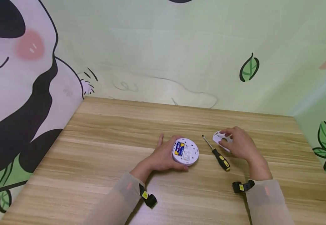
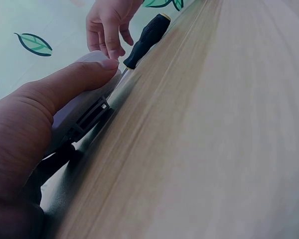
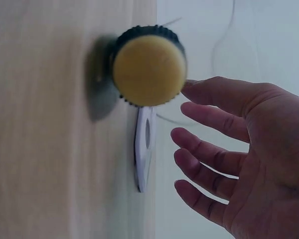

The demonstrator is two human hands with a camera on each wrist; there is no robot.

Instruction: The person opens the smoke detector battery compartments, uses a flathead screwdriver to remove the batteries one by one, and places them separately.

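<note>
At the near side, sleeves (image 1: 117,197): pale, a black strap (image 1: 148,197) at each wrist.
Left hand (image 1: 163,156): grips the round device (image 1: 191,150), thumb along its near rim, one finger spread away to the far side.
Round device: white, left of the screwdriver (image 1: 217,153), battery (image 1: 179,149) face up; the battery's long axis runs roughly near to far.
Screwdriver: on the table (image 1: 95,175), slanting, handle toward near right, tip pointing far left.
Right hand (image 1: 243,143): fingers spread and gently bent above the plate (image 1: 217,138); contact, I cannot tell.
Plate: white, holed, long axis slanting far left to near right.
Wall, farthest: printed leaf (image 1: 249,69).
</note>
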